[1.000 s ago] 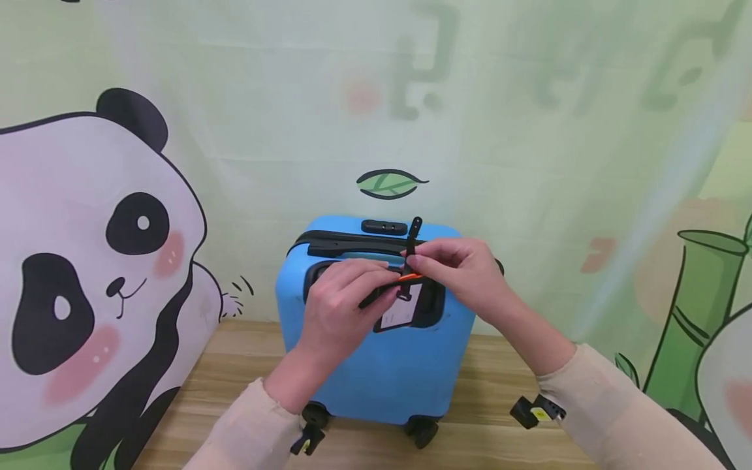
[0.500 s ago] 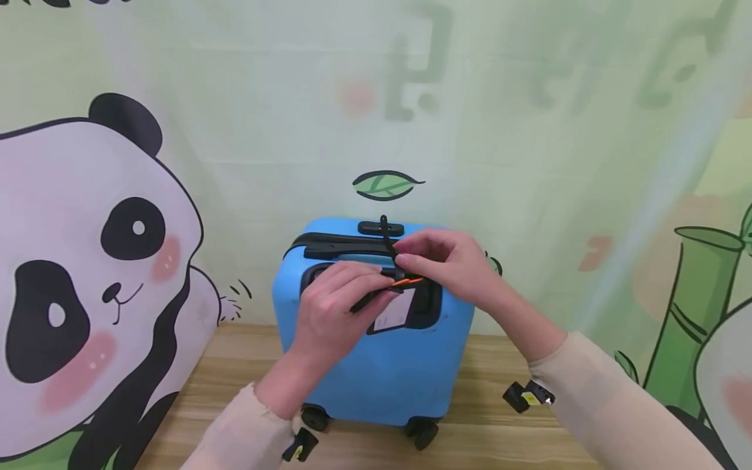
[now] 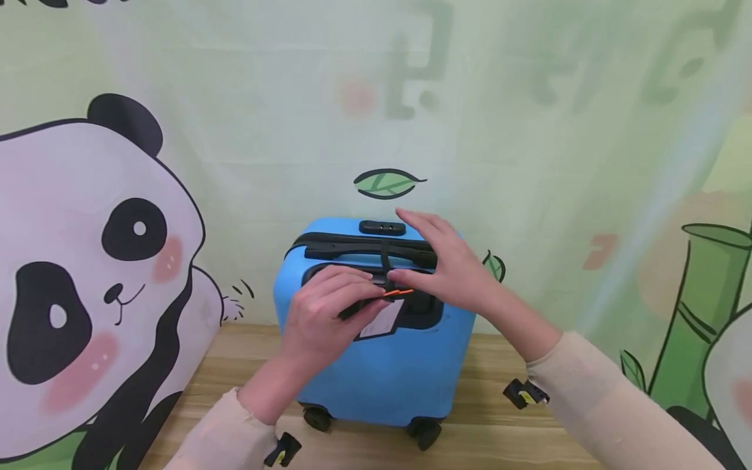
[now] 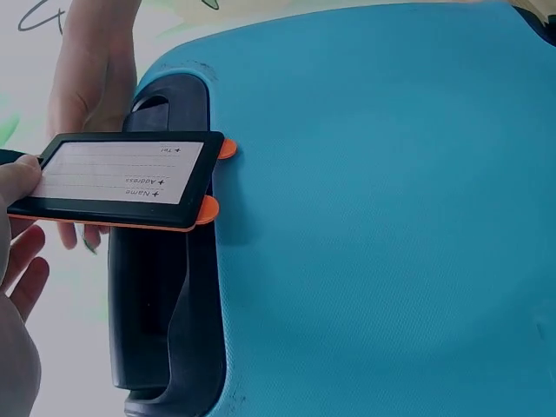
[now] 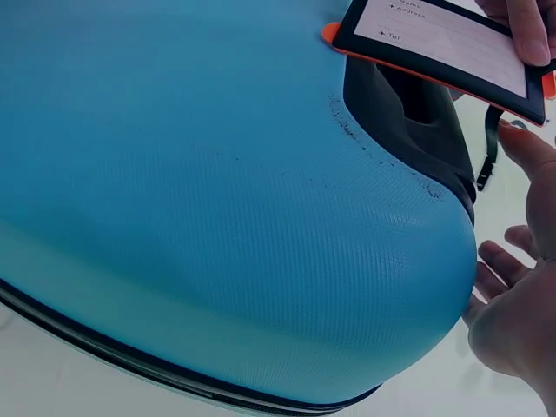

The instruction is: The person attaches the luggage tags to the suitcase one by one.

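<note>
At the centre of the head view, the left hand (image 3: 320, 313) pinches one end of a luggage tag (image 4: 122, 172). In the left wrist view, the thumb presses the tag's white card at the far left, and the rest of the tag reaches rightward from the grip, its orange tabs (image 4: 208, 211) over the edge of the blue suitcase (image 3: 382, 375). The right hand (image 3: 458, 267), right of centre in the head view, is spread, thumb apart from fingers, the thumb tip just beside a black strap (image 3: 385, 256); whether they touch is unclear.
</note>
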### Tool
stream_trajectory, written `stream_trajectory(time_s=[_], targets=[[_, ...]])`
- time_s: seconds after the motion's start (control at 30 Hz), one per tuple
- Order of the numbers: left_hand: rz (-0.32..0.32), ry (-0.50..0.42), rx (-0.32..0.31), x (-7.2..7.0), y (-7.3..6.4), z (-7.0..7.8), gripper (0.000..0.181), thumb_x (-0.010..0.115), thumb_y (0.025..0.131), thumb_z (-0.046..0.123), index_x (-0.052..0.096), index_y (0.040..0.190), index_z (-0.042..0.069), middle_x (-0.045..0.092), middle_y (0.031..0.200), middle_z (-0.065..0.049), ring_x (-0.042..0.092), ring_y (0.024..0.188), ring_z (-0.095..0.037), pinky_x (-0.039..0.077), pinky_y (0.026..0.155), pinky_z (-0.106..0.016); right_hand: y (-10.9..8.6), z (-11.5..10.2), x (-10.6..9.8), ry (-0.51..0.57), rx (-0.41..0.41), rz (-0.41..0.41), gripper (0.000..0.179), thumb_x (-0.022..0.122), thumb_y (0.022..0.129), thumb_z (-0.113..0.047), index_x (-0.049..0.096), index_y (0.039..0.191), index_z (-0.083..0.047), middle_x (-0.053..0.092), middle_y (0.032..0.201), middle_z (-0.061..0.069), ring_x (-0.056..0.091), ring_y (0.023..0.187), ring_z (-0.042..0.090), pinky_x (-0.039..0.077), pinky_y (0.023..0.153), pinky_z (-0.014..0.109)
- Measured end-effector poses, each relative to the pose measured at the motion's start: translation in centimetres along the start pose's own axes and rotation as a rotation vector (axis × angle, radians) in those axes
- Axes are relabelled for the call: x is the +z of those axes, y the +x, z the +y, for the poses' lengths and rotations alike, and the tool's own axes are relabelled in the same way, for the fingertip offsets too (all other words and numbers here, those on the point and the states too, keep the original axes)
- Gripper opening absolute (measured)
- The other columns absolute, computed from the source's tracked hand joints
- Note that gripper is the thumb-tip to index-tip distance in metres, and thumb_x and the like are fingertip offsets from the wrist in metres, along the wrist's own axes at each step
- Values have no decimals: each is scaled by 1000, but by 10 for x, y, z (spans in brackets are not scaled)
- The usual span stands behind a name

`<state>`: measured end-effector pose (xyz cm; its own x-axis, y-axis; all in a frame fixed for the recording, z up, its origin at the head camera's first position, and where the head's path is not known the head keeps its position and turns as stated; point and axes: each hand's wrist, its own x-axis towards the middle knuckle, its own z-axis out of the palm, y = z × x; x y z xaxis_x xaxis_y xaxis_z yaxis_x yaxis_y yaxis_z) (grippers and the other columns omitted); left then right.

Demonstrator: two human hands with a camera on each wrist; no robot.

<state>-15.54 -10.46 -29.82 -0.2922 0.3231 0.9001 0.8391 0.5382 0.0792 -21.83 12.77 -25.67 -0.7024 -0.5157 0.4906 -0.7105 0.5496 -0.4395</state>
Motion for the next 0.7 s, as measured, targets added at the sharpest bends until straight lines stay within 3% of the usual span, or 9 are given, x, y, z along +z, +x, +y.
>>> stream_trajectory(time_s=[0.37,0.7], targets=[[-44,-48,22,-4,0,-8,27,97,75,6,83,99,5,82,97,-7,75,101,-24,62,92,-43,5,-2,4,-6,25,-113,93,86,92,-34,35,168,-20,30,174,9,27,160,31,39,119,63],[-42,-71,23,-9,-2,-14,30,97,73,2,84,99,6,82,97,-5,76,97,-24,62,89,-45,10,-3,4,-3,-13,-183,93,87,91,-35,36,168,-22,30,174,6,20,163,28,36,121,64]])
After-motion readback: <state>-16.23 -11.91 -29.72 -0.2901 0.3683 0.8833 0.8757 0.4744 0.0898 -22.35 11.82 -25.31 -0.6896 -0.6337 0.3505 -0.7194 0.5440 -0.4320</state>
